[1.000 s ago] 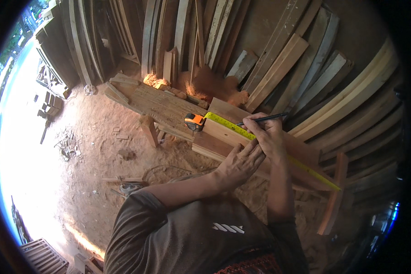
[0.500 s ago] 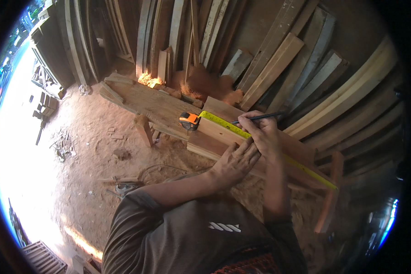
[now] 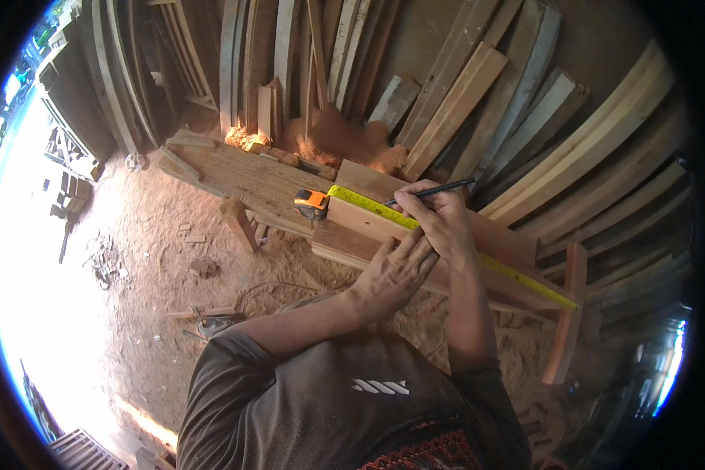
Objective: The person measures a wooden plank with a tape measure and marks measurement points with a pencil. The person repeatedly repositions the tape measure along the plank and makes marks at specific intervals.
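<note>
A yellow tape measure blade (image 3: 364,204) lies stretched along a wooden board (image 3: 352,218); its orange and black case (image 3: 312,204) sits at the board's left end. My right hand (image 3: 439,215) pinches a dark pencil (image 3: 446,187), the point down at the blade's edge. Beside it, my left hand (image 3: 395,270) rests on the board with its fingers stretched out and together, the fingertips close under the right hand. Past my right wrist the blade (image 3: 525,280) runs on to the board's far right end.
A plank bench (image 3: 251,180) with a wooden leg (image 3: 237,223) extends left of the board. Another wooden leg (image 3: 565,337) stands at the right end. Many timbers (image 3: 454,110) lean along the back wall. Sawdust and offcuts (image 3: 204,268) litter the ground beside a power tool (image 3: 215,324).
The whole view has shifted slightly to the left and up. Against the board both hands keep nearly the same place; the pencil's back end has risen a little.
</note>
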### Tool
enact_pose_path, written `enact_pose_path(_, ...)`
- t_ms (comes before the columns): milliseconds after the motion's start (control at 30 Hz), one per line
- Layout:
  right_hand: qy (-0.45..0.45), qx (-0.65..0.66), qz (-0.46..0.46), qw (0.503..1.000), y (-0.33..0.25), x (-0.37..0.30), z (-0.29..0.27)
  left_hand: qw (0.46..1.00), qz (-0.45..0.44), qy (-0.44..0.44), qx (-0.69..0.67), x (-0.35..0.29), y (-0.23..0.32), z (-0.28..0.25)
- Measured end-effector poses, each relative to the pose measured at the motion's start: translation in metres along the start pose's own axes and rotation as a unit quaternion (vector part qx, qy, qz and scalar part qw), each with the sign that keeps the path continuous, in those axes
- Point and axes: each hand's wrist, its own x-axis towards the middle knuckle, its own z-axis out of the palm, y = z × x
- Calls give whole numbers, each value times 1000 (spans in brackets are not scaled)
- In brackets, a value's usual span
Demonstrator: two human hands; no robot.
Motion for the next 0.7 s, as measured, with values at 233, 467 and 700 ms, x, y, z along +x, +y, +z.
enact_pose_path(233,0,6,8,1000,-1,0,1,1000,2,-2,-13,1,0,2)
enact_pose_path(467,0,6,0,1000,-2,0,1,1000,4,-6,-14,0,0,0)
enact_pose_path(700,-1,7,-6,1000,1,1,0,1000,2,-27,-10,0,0,-1)
